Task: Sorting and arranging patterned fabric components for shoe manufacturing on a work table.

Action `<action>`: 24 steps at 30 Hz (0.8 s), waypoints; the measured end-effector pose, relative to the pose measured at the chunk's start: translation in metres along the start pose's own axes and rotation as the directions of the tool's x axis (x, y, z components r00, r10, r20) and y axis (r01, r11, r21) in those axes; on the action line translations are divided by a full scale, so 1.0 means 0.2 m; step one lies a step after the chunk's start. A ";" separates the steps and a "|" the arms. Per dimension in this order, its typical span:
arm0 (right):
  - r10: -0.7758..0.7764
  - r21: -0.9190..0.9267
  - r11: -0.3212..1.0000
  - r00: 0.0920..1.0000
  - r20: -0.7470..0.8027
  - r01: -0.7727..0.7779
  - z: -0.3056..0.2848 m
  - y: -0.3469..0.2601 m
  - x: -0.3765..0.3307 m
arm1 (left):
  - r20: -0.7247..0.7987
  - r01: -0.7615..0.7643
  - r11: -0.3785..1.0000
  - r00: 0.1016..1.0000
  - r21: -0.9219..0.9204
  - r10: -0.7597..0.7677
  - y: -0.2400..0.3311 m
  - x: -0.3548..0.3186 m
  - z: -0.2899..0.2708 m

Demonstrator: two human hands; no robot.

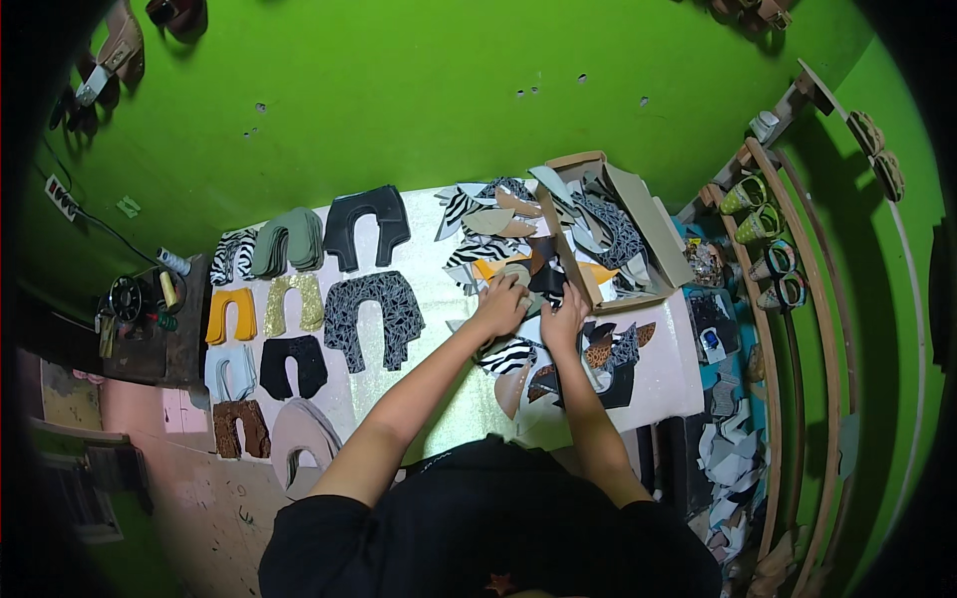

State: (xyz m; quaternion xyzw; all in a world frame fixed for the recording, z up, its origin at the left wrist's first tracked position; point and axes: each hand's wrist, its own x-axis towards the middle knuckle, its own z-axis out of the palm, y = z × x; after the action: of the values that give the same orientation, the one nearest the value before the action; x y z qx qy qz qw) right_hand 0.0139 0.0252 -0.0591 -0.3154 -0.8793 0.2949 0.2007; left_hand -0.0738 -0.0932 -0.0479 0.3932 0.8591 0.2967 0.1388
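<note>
Both hands reach into a loose heap of cut shoe-upper pieces (518, 254) beside a cardboard box (638, 224) stuffed with more scraps. My left hand (501, 302) presses on a tan and zebra-striped piece at the heap's near edge, fingers curled over it. My right hand (564, 317) sits just to its right, fingers bent on a dark piece next to the box's front corner. Leopard and zebra pieces (588, 359) lie under my wrists.
Sorted stacks of U-shaped uppers lie on the white table (449, 409): black (367, 224), grey-green (289, 239), patterned grey (374, 314), yellow (231, 314), gold (292, 302). A sewing machine (130, 304) stands left. Shoe racks (788, 259) with sandals stand right.
</note>
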 end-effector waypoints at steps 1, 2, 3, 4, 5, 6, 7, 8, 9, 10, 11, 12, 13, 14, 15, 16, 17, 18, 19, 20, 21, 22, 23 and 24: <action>-0.126 0.026 0.991 0.984 -0.129 0.130 -0.03 -0.03 -0.01 | 0.012 0.039 0.999 0.999 0.010 -0.039 0.00 0.04 -0.01; -0.123 0.025 0.992 0.984 -0.129 0.127 -0.06 -0.06 0.00 | 0.024 0.077 0.997 0.997 0.019 -0.077 -0.01 0.08 -0.02; -0.124 0.149 0.977 0.972 -0.200 0.155 -0.11 -0.07 0.01 | -0.022 0.085 0.996 0.996 -0.005 -0.086 0.02 0.11 -0.03; -0.121 0.274 0.942 0.957 -0.262 0.194 -0.16 -0.12 0.01 | -0.018 0.086 0.996 0.996 -0.007 -0.086 0.02 0.14 -0.03; -0.009 0.357 0.929 0.968 -0.253 0.102 -0.21 -0.16 0.01 | -0.052 0.102 0.994 0.993 -0.039 -0.104 0.00 0.17 -0.03; -0.028 0.429 0.885 0.940 -0.339 0.181 -0.22 -0.15 0.04 | -0.085 0.112 0.991 0.989 -0.071 -0.118 0.00 0.21 -0.03; -0.014 0.469 0.863 0.937 -0.350 0.188 -0.24 -0.14 0.05 | -0.152 0.139 0.987 0.977 -0.075 -0.149 0.00 0.23 -0.02; 0.000 0.508 0.839 0.933 -0.359 0.195 -0.27 -0.14 0.06 | -0.148 0.137 0.988 0.978 -0.076 -0.147 -0.01 0.27 -0.02; 0.007 0.504 0.843 0.931 -0.364 0.190 -0.29 -0.12 0.07 | -0.193 0.174 0.977 0.962 -0.120 -0.195 0.01 0.30 -0.04; 0.073 0.608 0.781 0.947 -0.312 0.140 -0.31 -0.11 0.08 | -0.235 0.210 0.964 0.940 -0.166 -0.245 0.02 0.32 -0.05; 0.132 0.703 0.706 0.959 -0.252 0.087 -0.33 -0.10 0.08 | -0.368 0.119 0.971 0.910 -0.205 -0.189 0.04 0.32 -0.05; 0.139 0.702 0.707 0.957 -0.254 0.084 -0.33 -0.10 0.07 | -0.362 0.117 0.972 0.913 -0.205 -0.186 0.04 0.33 -0.07; 0.116 0.708 0.705 0.976 -0.184 0.049 -0.33 -0.10 0.07 | -0.350 -0.063 0.954 0.936 -0.293 -0.046 0.02 0.33 -0.10; 0.092 0.712 0.703 0.990 -0.111 0.014 -0.33 -0.10 0.06 | -0.351 -0.234 0.895 0.932 -0.379 0.095 0.01 0.34 -0.12; 0.029 0.659 0.752 0.999 -0.040 0.004 -0.33 -0.09 0.05 | -0.121 -0.137 0.606 0.990 -0.783 0.068 0.01 0.33 -0.12; 0.033 0.661 0.751 0.999 -0.036 -0.001 -0.31 -0.09 0.05 | -0.117 -0.132 0.608 0.991 -0.783 0.065 0.01 0.32 -0.13; -0.024 0.717 0.697 0.999 0.027 -0.003 -0.29 -0.09 0.04 | 0.076 -0.035 0.548 0.981 -0.836 0.179 0.01 0.29 -0.13; -0.079 0.768 0.640 0.993 0.082 -0.012 -0.28 -0.09 0.04 | 0.258 0.079 0.496 0.917 -0.865 0.305 0.05 0.25 -0.16; -0.088 0.780 0.623 0.986 0.144 -0.059 -0.27 -0.10 0.04 | 0.370 0.171 0.540 0.885 -0.824 0.284 0.09 0.19 -0.19; -0.086 0.781 0.621 0.985 0.150 -0.065 -0.27 -0.10 0.04 | 0.475 0.258 0.581 0.841 -0.772 0.257 0.11 0.12 -0.20; -0.108 0.766 0.641 0.980 0.167 -0.059 -0.26 -0.14 0.04 | 0.501 0.271 0.592 0.824 -0.759 0.266 0.07 0.06 -0.18; -0.118 0.745 0.664 0.977 0.180 -0.058 -0.24 -0.15 0.04 | 0.575 0.368 0.557 0.778 -0.745 0.255 0.09 0.00 -0.21; -0.139 0.711 0.703 0.975 0.174 -0.027 -0.22 -0.15 0.05 | 0.545 0.356 0.548 0.807 -0.757 0.227 0.08 -0.04 -0.19; -0.144 0.714 0.700 0.973 0.180 -0.028 -0.21 -0.14 0.07 | 0.509 0.340 0.542 0.838 -0.769 0.197 0.06 -0.09 -0.18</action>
State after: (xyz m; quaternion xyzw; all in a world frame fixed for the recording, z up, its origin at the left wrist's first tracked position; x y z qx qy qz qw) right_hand 0.0135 0.0327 -0.0077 -0.1503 -0.7232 0.6384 0.2164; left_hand -0.0710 -0.1145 -0.0122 0.3074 0.5509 0.5395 0.5576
